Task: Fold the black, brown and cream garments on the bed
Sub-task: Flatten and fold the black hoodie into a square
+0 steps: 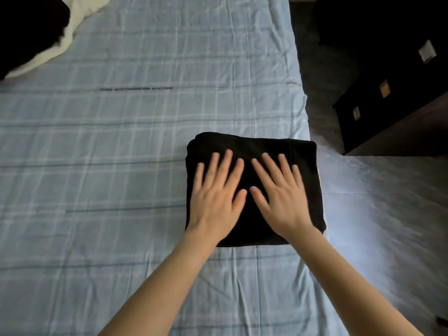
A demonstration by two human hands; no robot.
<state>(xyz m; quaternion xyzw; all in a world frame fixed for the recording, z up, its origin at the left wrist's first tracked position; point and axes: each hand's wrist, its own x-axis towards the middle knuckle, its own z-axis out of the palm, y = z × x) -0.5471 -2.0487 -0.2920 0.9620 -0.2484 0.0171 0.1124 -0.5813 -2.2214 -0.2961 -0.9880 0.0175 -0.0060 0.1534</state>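
A black garment [252,146] lies folded into a thick square near the right edge of the bed [109,166]. My left hand [217,190] rests flat on its left half, fingers spread. My right hand [278,192] lies flat on its right half, fingers spread too. Neither hand grips the cloth. At the far left corner a cream garment [60,37] lies bunched up beside a dark piece of cloth [26,25]. No brown garment is in view.
The bed has a light blue checked sheet with creases. Right of the bed lies a pale floor [388,214]. A dark drawer cabinet [388,98] with square knobs stands at the upper right.
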